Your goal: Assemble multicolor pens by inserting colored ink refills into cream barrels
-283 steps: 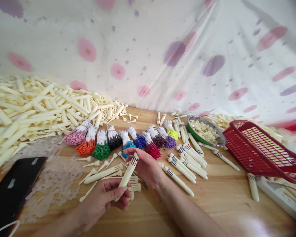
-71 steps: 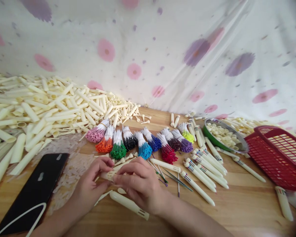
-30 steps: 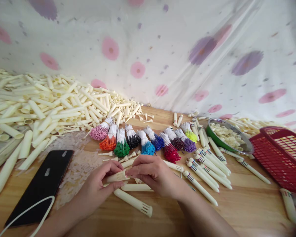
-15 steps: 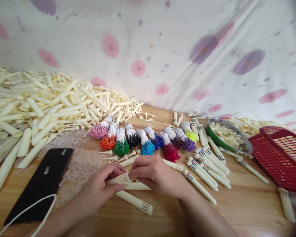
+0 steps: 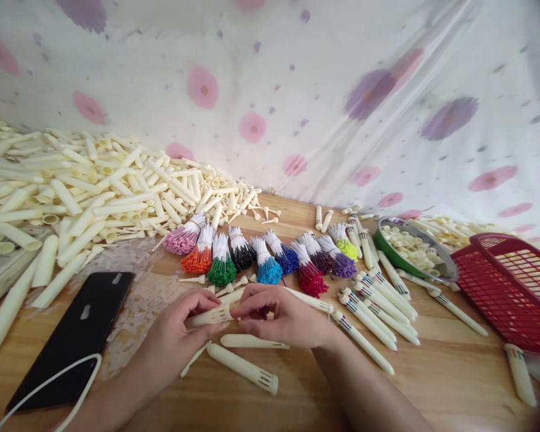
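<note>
My left hand (image 5: 173,333) is closed around a cream pen barrel (image 5: 207,317) with slots near its end, held roughly level above the table. At that slotted end, my right hand (image 5: 281,315) has thumb and fingers pinched together. Whatever they hold is hidden or too small to name. Below the hands lie two loose barrels, a slotted one (image 5: 243,367) and another (image 5: 252,341) behind it. A thin cream piece (image 5: 193,361) sits beside my left wrist. Just beyond my fingers stand bundles of coloured sticks, among them a blue bundle (image 5: 268,267) and a red bundle (image 5: 312,273).
A large heap of cream barrels (image 5: 94,186) fills the back left. A black phone (image 5: 78,336) with a white cable lies at left, beside small clear pieces (image 5: 137,312). Several pens with coloured slots (image 5: 364,342), a green-sided bowl (image 5: 389,252) and a red basket (image 5: 486,288) are at right.
Both hands have shifted slightly left with the barrel. My right fingers have drawn back a little, uncovering more of the loose barrel below and the thin piece near my left wrist.
</note>
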### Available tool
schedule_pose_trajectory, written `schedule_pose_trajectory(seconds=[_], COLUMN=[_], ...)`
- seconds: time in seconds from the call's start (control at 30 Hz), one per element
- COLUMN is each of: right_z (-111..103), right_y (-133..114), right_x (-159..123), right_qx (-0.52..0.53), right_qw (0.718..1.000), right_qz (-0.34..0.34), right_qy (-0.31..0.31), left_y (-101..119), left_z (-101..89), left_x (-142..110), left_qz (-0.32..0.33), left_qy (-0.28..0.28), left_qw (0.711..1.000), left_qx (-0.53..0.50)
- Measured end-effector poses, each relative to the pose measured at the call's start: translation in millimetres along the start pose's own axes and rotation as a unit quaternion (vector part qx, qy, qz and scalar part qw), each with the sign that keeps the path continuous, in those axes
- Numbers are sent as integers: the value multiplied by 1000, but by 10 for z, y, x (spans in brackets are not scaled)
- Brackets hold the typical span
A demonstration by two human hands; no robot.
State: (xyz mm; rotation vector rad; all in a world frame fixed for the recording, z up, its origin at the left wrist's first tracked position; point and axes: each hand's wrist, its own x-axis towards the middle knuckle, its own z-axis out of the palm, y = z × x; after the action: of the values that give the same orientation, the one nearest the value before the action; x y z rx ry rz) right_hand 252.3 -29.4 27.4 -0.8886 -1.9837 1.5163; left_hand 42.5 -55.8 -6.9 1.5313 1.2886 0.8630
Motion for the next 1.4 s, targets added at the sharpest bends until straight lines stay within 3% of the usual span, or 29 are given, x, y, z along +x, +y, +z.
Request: schedule_pose_trajectory(seconds=[0.13,0.27,0.37,0.5,0.63,0.8,1.0,1.07,1.13,1.2,1.27,1.4], right_z=[66,102,104,79,56,21,-16,-11,-2,5,3,-40], right_y=[108,195,228,222,208,264,296,272,226,158,76,-60], right_x=[122,391,678,1058,1277,1305,1167,1065,922,747,565,268], right_qx=[-8,-182,-347,-489,-578,-620,-560,-503,-408,-275,-130,66], right_qw=[994,961,915,854,795,746,766,793,835,875,896,889], right_qz=[-19,-52,-114,-172,-184,-239,-314,-343,-347,-310,-248,-158], right_qy=[111,202,169,48,-31,-49,-17,32,130,250,344,425], left_y=[-87,-136,-137,-135,-102,-27,-5,-14,-26,-38,-49,-75], left_z=[-87,-216,-296,-321,-273,-223,-203,-204,-206,-205,-194,-143], left_x=[53,100,135,167,177,242,283,266,240,208,172,99], left_qz=[-1,-40,-61,-83,-150,-225,-195,-184,-186,-184,-156,-65], left_qy=[54,126,181,193,174,152,151,137,126,123,112,69], left_qw=[999,991,979,967,938,884,869,877,884,900,932,984], left_qx=[10,-31,-77,-144,-258,-379,-429,-422,-409,-375,-309,-152])
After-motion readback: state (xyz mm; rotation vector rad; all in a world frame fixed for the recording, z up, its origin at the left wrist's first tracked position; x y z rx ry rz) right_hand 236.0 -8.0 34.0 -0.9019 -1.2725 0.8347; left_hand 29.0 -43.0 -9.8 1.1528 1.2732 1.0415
